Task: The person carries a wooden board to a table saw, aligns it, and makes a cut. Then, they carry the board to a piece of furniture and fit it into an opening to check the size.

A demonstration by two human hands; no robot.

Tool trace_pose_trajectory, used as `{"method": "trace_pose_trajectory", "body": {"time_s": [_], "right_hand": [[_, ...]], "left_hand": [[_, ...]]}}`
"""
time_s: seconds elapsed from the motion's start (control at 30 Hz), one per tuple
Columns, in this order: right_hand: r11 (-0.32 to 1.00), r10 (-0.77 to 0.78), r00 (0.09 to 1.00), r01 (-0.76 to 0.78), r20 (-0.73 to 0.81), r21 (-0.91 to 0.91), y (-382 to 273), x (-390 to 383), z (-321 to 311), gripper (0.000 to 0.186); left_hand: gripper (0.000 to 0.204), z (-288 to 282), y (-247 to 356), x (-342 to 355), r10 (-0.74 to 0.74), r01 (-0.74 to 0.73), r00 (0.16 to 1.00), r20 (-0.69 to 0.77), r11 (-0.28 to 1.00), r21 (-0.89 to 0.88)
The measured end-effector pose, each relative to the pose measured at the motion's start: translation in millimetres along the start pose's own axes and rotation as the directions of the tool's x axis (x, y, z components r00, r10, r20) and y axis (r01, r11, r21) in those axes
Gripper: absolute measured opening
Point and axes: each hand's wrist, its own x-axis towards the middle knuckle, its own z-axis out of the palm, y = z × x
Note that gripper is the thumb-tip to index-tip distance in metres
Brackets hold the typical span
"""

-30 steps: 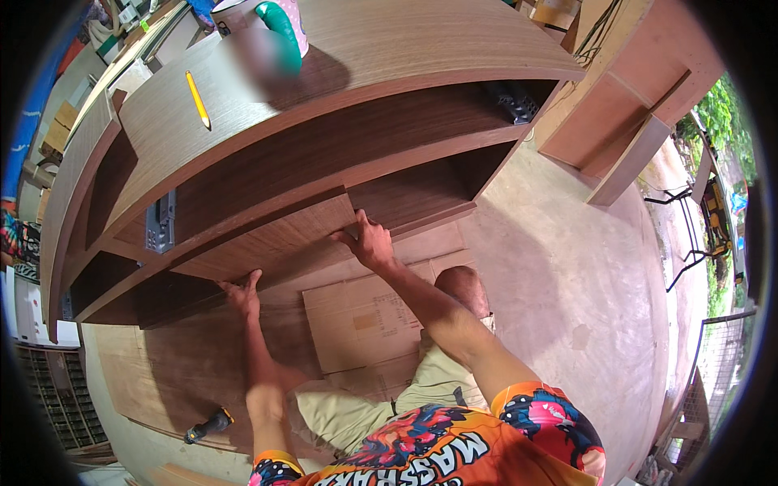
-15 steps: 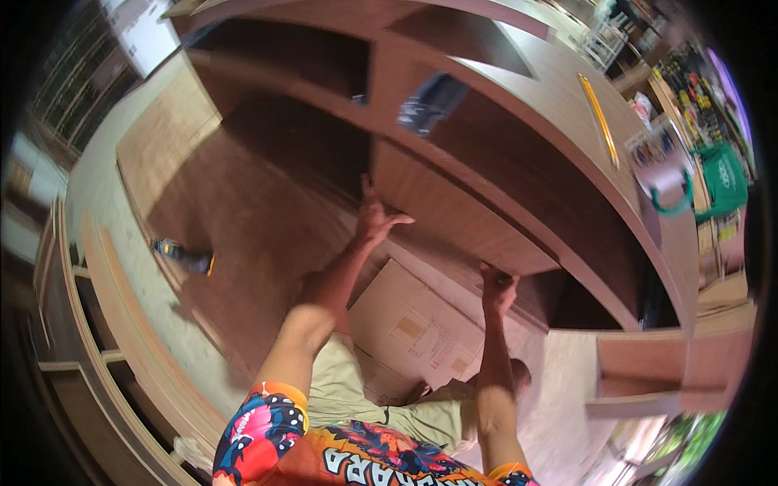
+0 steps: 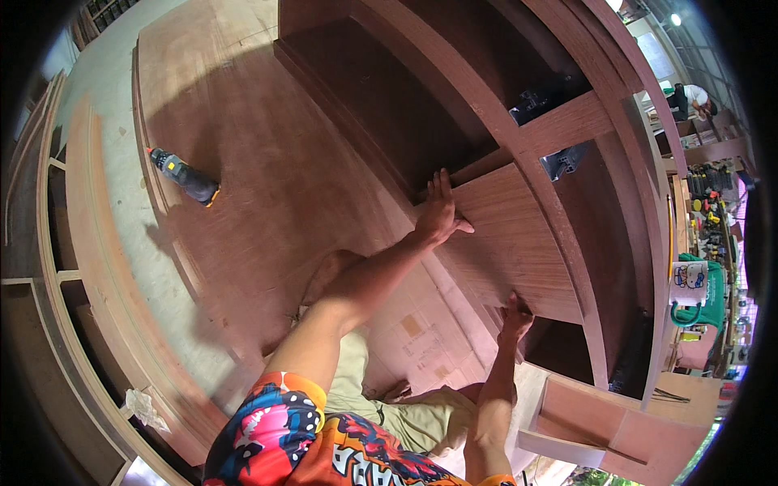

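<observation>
Our left hand (image 3: pixel 440 212) spreads open at the left end of the wooden panel (image 3: pixel 523 239), our right hand (image 3: pixel 515 317) curls at its lower edge, whether clamped we cannot tell

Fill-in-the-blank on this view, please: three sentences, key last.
Of the left hand and right hand, the ____ is nearer the power tool.
The wooden panel is touched by ____ of these hands.
In the picture, the cabinet is to the ____ of the power tool.
Missing words: left; both; right.
</observation>
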Motion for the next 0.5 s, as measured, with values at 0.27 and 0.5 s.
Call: {"method": "trace_pose_trajectory", "body": {"time_s": [0.27,0.5], "right_hand": [[0.999,0.028,1.0,-0.028,0.003,-0.018,3.1,-2.0,0.0,0.051],[1.0,-0.003,0.999,0.002,-0.048,-0.011,-13.4,-16.8,18.6,0.03]], "left_hand": [[0.155,-9.2,2.0,-0.8,-0.025,0.024,0.998,0.052,1.0,0.01],[0.153,-11.2,-3.8,-1.5,0.071,-0.07,0.997,-0.036,0.997,0.02]]}}
